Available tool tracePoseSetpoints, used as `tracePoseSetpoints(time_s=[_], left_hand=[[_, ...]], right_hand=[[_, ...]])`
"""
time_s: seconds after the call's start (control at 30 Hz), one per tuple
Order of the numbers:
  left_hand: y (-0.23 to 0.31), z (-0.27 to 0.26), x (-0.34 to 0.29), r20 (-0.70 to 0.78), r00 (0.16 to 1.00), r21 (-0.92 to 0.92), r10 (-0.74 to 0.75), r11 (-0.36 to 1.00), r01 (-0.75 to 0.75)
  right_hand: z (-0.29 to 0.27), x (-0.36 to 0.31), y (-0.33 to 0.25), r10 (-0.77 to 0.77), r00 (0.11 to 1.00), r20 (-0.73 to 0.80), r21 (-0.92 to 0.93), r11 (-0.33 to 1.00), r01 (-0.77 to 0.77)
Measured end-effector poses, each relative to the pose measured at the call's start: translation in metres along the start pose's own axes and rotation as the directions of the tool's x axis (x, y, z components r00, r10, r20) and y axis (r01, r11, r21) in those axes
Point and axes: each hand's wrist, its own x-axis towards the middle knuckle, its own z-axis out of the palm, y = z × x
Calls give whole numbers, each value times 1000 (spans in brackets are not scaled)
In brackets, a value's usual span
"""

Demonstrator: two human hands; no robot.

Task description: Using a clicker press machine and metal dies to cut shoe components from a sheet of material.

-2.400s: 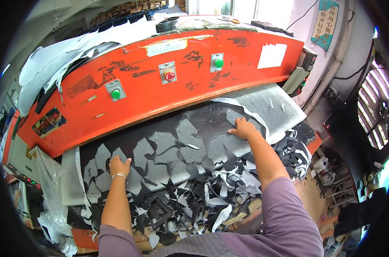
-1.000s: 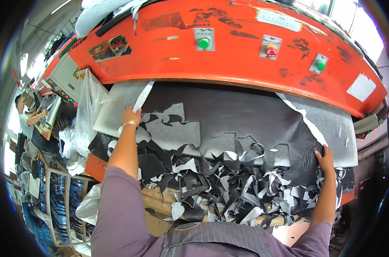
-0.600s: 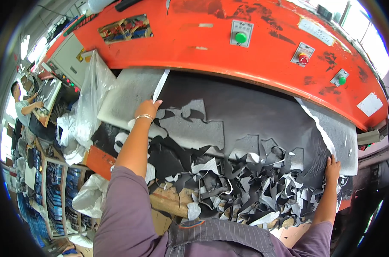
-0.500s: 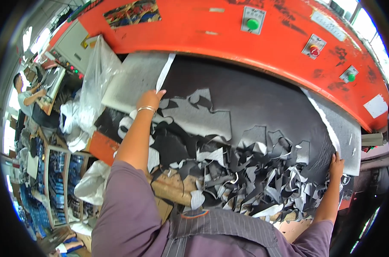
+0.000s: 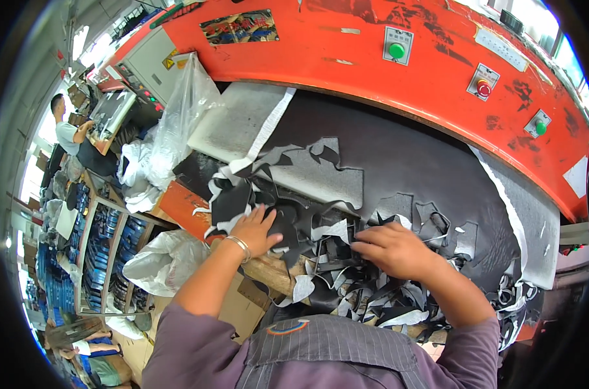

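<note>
A large dark leather-like sheet (image 5: 411, 149) with pale cut edges lies on a grey pad (image 5: 239, 120) beneath an orange machine. Shapes are cut out of its near part. Black and white offcuts (image 5: 398, 299) are heaped along the near edge. My left hand (image 5: 255, 232) rests with fingers spread on black scraps at the left of the heap. Over the middle of the pile is my right hand (image 5: 395, 251), fingers loosely bent and slightly apart, their tips touching the scraps. No piece shows gripped in either hand.
Across the far side runs the orange machine beam (image 5: 333, 48), with green and red buttons. A clear plastic bag (image 5: 184, 123) hangs at left, and a white sack (image 5: 168, 262) stands below it. Shelves of blue parts (image 5: 106, 253) and a co-worker (image 5: 71, 133) are farther left.
Both hands have let go of the sheet's pale edges. They have come inward and nearer onto the offcuts, the right one moving far to the left. The view has shifted a little.
</note>
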Motion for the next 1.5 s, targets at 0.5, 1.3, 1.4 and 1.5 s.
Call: tracePoseSetpoints(time_s=[0.5, 1.3, 1.4, 1.5], left_hand=[[-88, -72, 180, -738, 656, -132, 158, 920, -370], [-88, -55, 189, -747, 662, -398, 58, 759, -516], [-93, -55, 188, -754, 655, -430, 38, 726, -536], [-95, -49, 192, -767, 641, -446, -1, 719, -533]], right_hand=[[18, 121, 6, -217, 951, 219, 34, 976, 215], [39, 289, 165, 738, 671, -70, -181, 652, -736], [15, 327, 150, 356, 899, 255, -396, 887, -238], [31, 358, 140, 193, 840, 507, -485, 869, 93]])
